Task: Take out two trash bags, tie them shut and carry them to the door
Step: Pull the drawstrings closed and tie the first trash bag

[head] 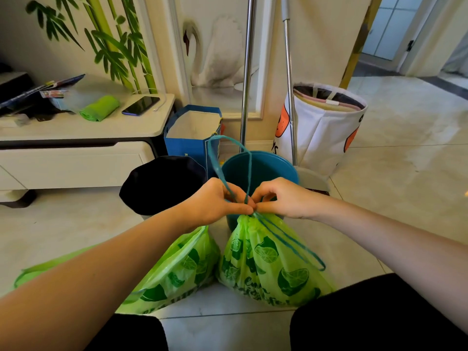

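Observation:
Two green trash bags printed with lime slices sit on the floor between my knees. The right bag (268,262) has its neck gathered tight. My left hand (215,203) and my right hand (281,198) both pinch its blue drawstring (228,153) at the neck; one loop stands up over the bins, another loop hangs down the bag's right side. The left bag (182,269) lies slumped under my left forearm, its mouth partly hidden.
Just behind the bags stand a blue bin (268,171) and a black-lined bin (162,183). Further back are a blue paper bag (192,127), a white fabric basket (326,127), two metal poles, and a low white cabinet (76,138) holding a phone and a green bag roll. A doorway opens at top right.

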